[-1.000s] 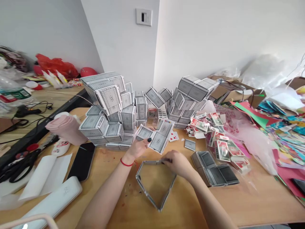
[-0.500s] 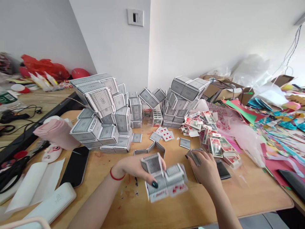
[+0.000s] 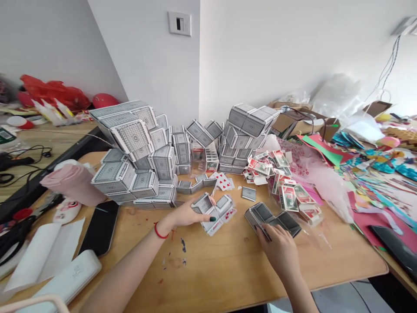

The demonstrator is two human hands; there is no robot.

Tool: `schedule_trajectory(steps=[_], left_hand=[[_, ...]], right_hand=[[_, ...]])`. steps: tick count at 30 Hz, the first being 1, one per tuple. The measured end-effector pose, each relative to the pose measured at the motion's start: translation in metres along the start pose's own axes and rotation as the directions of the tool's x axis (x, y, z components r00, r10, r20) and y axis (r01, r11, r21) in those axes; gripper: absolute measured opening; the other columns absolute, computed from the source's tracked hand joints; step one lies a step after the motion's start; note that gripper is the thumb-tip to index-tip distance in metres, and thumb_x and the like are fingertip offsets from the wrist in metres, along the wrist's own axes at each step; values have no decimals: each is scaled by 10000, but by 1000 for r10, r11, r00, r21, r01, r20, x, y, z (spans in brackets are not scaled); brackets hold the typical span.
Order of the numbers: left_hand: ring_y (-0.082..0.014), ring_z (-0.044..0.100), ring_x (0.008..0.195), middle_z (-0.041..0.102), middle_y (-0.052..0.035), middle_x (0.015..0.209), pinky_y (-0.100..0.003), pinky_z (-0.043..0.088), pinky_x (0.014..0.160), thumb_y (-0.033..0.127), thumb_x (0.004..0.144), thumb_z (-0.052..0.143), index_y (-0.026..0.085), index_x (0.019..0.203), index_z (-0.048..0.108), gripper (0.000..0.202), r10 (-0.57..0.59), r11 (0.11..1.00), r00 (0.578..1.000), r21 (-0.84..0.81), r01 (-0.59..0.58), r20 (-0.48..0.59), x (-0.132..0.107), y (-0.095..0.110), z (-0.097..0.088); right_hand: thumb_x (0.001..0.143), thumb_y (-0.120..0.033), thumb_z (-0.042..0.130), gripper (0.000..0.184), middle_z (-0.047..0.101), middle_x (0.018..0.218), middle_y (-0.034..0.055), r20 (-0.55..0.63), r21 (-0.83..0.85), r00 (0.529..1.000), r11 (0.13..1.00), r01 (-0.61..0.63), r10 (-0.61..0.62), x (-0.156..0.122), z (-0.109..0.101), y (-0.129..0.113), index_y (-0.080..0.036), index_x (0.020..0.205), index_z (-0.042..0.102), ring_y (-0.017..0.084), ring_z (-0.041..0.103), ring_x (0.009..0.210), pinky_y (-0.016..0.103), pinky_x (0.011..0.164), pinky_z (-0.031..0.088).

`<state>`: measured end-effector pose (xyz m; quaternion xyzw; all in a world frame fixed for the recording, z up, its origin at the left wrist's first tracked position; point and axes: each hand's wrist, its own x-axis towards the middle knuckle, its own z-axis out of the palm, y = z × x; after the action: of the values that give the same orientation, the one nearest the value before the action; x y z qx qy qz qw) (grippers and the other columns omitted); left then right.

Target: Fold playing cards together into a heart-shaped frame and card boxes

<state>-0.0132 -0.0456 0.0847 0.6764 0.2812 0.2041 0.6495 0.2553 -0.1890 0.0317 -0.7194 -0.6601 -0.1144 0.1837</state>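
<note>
My left hand [image 3: 187, 216], a red cord on its wrist, is closed around a folded playing-card piece [image 3: 221, 208] with grey patterned backs and red pips on one flap. The thumb presses on its near side. My right hand [image 3: 280, 245] has its fingers closed at the near edge of a darker open-topped piece of folded cards [image 3: 259, 213] on the table. Behind my left hand stands a zigzag strip of folded cards [image 3: 192, 186]. Loose playing cards [image 3: 223, 180] lie beyond it, one showing red hearts. A single face-down card [image 3: 249, 194] lies between the hands, farther back.
Stacked card blocks form a tall left structure [image 3: 133, 141] and a right one [image 3: 244, 134]. Red card boxes [image 3: 288, 198] pile up at right beside a pink plastic bag [image 3: 332, 187]. A phone [image 3: 99, 228], a white case [image 3: 70, 276] and a pink roll [image 3: 71, 182] lie at left.
My left hand has moved back with its card piece, which is now steadier. The zigzag strip stands farther back. My right hand has come nearer, uncovering more of the dark card piece.
</note>
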Motion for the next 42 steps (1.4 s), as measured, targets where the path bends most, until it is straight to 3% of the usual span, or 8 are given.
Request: schedule_trajectory(steps=[10,17,22,25,30,32,38,42], left_hand=[[-147,561,796,623,-29,891,-251,439,753,272,664,677,149,970,570,347,87,996,927,60,-69,-365,14,-21,-21],[-144,569,732,645,-18,834,-250,443,704,284,644,691,153,911,606,310,24,1000,950,26,-17,-312,-12,-13,-21],[-157,561,754,640,-11,788,-268,426,749,325,711,635,168,905,618,251,45,999,903,3,-49,-427,-42,-3,-26],[-183,570,825,645,-26,826,-286,421,806,353,725,630,177,961,618,295,90,982,893,-112,-154,-441,-53,-7,-24],[-244,572,933,634,-66,933,-342,450,802,534,690,613,200,1003,614,459,103,855,963,-473,-214,-248,-45,-11,9],[-255,563,969,634,-67,952,-350,447,820,553,664,628,212,986,623,469,97,834,981,-523,-173,-171,-34,-9,28],[-269,507,1089,627,-75,1029,-387,417,901,545,675,617,227,1049,602,491,167,855,982,-483,-191,-92,-6,3,62],[-257,483,1132,548,-89,1188,-386,392,956,285,464,823,239,1191,507,794,183,943,983,-285,-172,12,-8,5,59]], right_hand=[[870,-233,460,212,621,628,48,41,176,993,979,101,-110,-7,-4,-32,-184,737,617,189,545,634,301,619,351],[863,-191,440,235,606,612,44,97,281,968,940,196,-231,2,-2,-72,-192,690,597,186,532,646,298,600,324],[888,-263,405,274,608,653,71,105,426,973,893,142,-205,17,5,-90,-182,730,614,204,533,688,313,652,376],[877,-400,414,302,640,767,87,176,690,983,719,-80,-59,27,4,-95,-184,836,620,213,568,754,318,698,426],[856,-616,173,610,636,1022,114,413,910,909,-7,-414,-59,45,-13,-104,-203,1098,550,243,607,883,350,689,481],[828,-661,74,711,605,1118,119,445,875,891,-164,-455,-95,50,-21,-108,-220,1194,495,254,604,916,379,703,482],[786,-699,4,789,637,1029,101,401,910,903,-176,-374,155,50,-29,-106,-250,1267,440,235,615,872,395,773,465],[805,-689,60,735,645,937,87,315,946,892,-177,-270,324,49,-30,-83,-262,1229,483,229,620,832,390,753,472]])
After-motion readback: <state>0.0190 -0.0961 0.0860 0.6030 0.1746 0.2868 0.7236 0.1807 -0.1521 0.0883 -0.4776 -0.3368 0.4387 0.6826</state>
